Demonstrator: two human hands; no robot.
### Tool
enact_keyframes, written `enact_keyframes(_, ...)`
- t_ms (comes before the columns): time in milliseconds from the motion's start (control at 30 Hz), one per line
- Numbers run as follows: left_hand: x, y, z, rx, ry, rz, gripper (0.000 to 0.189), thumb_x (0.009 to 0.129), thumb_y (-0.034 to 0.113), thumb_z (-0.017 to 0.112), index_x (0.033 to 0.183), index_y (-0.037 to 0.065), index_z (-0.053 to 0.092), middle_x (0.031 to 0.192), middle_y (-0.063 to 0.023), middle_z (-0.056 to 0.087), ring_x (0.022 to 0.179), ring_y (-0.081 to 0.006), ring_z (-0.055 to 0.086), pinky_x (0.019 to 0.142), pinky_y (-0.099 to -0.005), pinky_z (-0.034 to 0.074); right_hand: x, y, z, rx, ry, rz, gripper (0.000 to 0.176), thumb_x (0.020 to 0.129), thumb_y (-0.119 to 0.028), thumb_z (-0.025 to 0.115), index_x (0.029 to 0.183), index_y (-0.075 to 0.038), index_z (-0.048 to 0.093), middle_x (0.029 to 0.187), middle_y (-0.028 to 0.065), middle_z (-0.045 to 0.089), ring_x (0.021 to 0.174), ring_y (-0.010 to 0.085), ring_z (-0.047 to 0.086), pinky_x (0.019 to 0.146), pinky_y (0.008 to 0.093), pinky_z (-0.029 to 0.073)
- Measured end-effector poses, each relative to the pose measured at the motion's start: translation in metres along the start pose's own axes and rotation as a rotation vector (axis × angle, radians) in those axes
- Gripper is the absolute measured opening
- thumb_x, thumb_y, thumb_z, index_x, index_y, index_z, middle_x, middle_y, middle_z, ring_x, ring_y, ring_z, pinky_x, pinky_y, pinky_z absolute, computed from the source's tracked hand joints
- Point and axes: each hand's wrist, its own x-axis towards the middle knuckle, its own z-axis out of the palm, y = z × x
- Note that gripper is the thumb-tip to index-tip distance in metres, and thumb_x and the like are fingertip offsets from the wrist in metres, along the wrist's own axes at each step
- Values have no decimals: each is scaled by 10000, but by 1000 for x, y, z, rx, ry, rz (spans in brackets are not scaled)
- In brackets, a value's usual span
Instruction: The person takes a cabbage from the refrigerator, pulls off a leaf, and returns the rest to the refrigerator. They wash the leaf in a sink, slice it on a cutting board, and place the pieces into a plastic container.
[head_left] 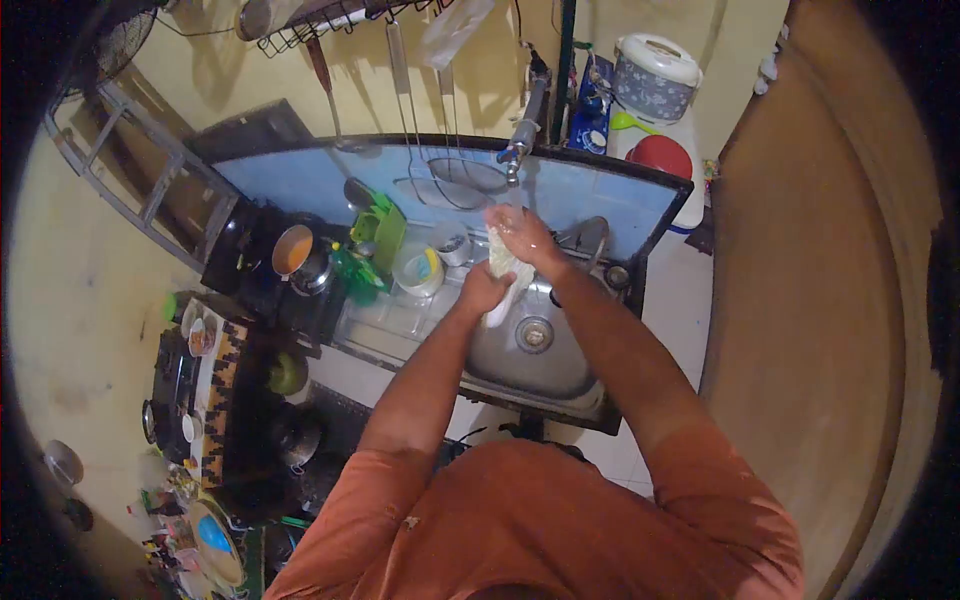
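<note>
Head view shows your left hand (485, 288) curled around a long, pale thing (511, 268), maybe a leafy vegetable or a cloth, held over the sink (500, 365). Your right hand (527, 240) looks open, near its far end and under the tap (514, 160). Wet things are slippery, so if your left hand goes loose, it could drop and cover the drain (534, 335); water could then pool. If your right palm tips left, water could splash the tub (414, 284).

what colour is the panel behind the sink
The panel is light blue, clearest in the head view.
</note>
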Motion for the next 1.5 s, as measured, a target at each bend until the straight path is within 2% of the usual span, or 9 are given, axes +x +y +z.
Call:
enact_keyframes(200,-2,27,8,89,-94,-194,370,790,198,676,1102,5,624,1088,-191,653,1032,-317,619,877,-376,469,-11,8,1,-392,-138,-57,443,861,-463,585,990,-45,650,855,245,652,828,446,616,748,491,491)
enact_keyframes(367,-13,41,4,-46,-31,-269,349,813,161,648,1114,-11,610,1067,-161,660,976,-278,626,822,-379,477,-25,7,10,-4,56,-61,571,855,-449,620,1244,-43,521,1140,255,587,1039,373,586,865,430,464)
enact_keyframes(500,-16,66,-5,-356,47,-457,373,873,197,612,1188,8,547,907,-108,629,757,-223,580,625,-385,473,-20,48,12,309,107,268,669,866,-444,619,1336,-13,418,1235,226,536,1103,312,550,913,413,441)
enact_keyframes(567,-4,62,1,-500,114,-523,368,892,212,599,1195,16,526,834,-89,606,695,-196,550,552,-374,460,-28,66,6,131,-257,385,701,851,-461,634,1327,6,417,1237,207,539,1100,273,541,878,390,458)
enact_keyframes(633,24,29,13,-932,246,-445,303,913,316,591,972,18,573,678,-70,552,460,-162,482,342,-298,334,-54,45,-8,168,-315,467,682,830,-467,650,1284,9,465,1203,205,564,1074,272,559,853,385,467)
enact_keyframes(833,19,34,27,-1287,369,-620,270,908,287,594,1053,62,556,739,-60,558,477,-142,478,353,-275,314,-26,26,-40,-188,-586,248,557,747,-436,720,1068,9,628,951,142,668,860,238,633,753,369,492)
enact_keyframes(1067,41,-4,15,-1839,213,-219,379,925,350,560,1181,71,540,1111,-116,612,1020,-313,597,815,-491,507,-19,10,-51,-248,-702,266,543,746,-514,697,988,-29,672,827,127,672,772,241,632,739,361,485)
enact_keyframes(1333,29,30,10,-1872,427,-343,645,935,597,350,1289,69,455,1254,-148,535,1105,-367,547,962,-536,419,-24,13,-50,-104,-517,245,606,818,-538,624,996,40,659,806,145,653,745,214,615,698,363,479)
enact_keyframes(1500,7,55,32,-1690,135,-451,589,942,557,405,1258,63,466,1205,-148,550,1124,-318,533,929,-476,453,-3,14,-21,-520,-537,154,767,814,-647,523,1079,67,615,1051,311,614,1014,451,586,895,473,455)
